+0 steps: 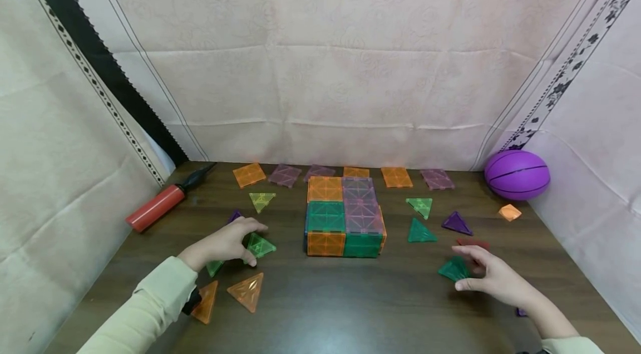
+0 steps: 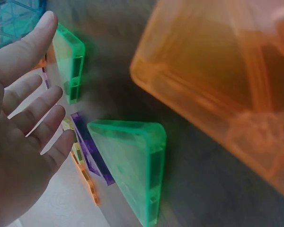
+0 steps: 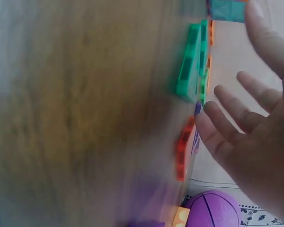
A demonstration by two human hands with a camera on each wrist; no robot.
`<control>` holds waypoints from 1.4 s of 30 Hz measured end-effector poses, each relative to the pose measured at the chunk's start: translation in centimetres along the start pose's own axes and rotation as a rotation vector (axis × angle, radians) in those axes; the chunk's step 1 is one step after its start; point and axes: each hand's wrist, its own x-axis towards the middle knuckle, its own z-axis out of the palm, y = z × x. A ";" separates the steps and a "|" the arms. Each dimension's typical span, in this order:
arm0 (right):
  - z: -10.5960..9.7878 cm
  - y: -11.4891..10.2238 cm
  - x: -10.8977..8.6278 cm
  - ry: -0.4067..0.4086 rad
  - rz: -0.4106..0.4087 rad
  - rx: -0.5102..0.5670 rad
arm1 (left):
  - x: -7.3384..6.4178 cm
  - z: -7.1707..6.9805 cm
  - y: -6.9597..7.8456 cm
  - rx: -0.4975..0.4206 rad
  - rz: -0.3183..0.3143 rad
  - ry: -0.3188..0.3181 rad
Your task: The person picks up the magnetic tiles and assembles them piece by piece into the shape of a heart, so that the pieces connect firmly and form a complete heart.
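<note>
My left hand [image 1: 226,241] hovers over the left side of the table, fingers loosely spread and holding nothing. A green triangular magnetic tile [image 1: 261,245] lies by its fingertips, and another green triangle [image 2: 132,165] shows beyond the fingers in the left wrist view. Two orange triangles, one of them this tile [image 1: 247,291], lie nearer the front. On the right, my right hand [image 1: 496,275] reaches with parted, empty fingers beside a dark green triangle [image 1: 454,269]. Behind it lies a red tile [image 1: 473,243], partly covered. Between the hands stands a box of square magnetic tiles [image 1: 344,217].
Orange and purple square tiles, such as this one [image 1: 397,177], line the back edge. A red pump [image 1: 156,208] lies at the far left; a purple ball [image 1: 517,175] sits at the back right. More triangles, including a purple one [image 1: 457,223], lie right of the box.
</note>
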 end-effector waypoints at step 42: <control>2.2 -1.5 2.9 -0.177 0.046 0.124 | 1.2 1.4 0.9 -0.133 -0.041 0.077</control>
